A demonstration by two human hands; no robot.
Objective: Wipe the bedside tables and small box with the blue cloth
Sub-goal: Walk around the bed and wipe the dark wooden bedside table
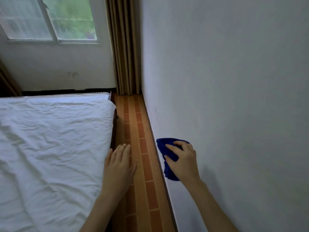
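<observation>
My right hand point(183, 162) grips a crumpled blue cloth point(167, 148), held low in front of the white wall on the right. The cloth hangs out above and below my fingers. My left hand point(119, 166) is flat with fingers together and holds nothing; it hovers over the right edge of the bed and the floor strip beside it. No bedside table or small box is in view.
A bed with a wrinkled white sheet point(50, 148) fills the left. A narrow strip of orange tiled floor point(142, 139) runs between bed and white wall point(234, 81). Brown curtains point(125, 47) hang in the far corner beside a window point(50, 19).
</observation>
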